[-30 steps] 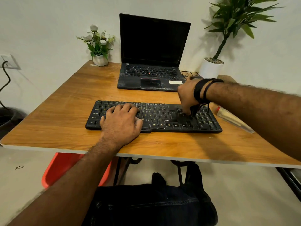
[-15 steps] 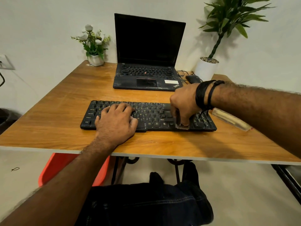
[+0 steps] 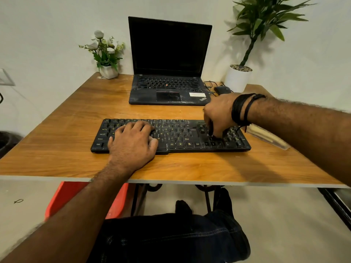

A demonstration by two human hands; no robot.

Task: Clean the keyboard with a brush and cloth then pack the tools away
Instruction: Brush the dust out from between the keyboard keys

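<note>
On the table [image 3: 57, 149]: black keyboard [image 3: 180, 135], near-centre.
Left hand [image 3: 133, 143]: flat, fingers relaxed, covering the left keys.
Right hand [image 3: 218, 116]: curled round a brush [image 3: 215, 137], mostly hidden, only its dark tip shows.

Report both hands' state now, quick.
Left hand: open, resting flat on the keyboard.
Right hand: fingers curled, gripping a small dark brush on the keys.
</note>
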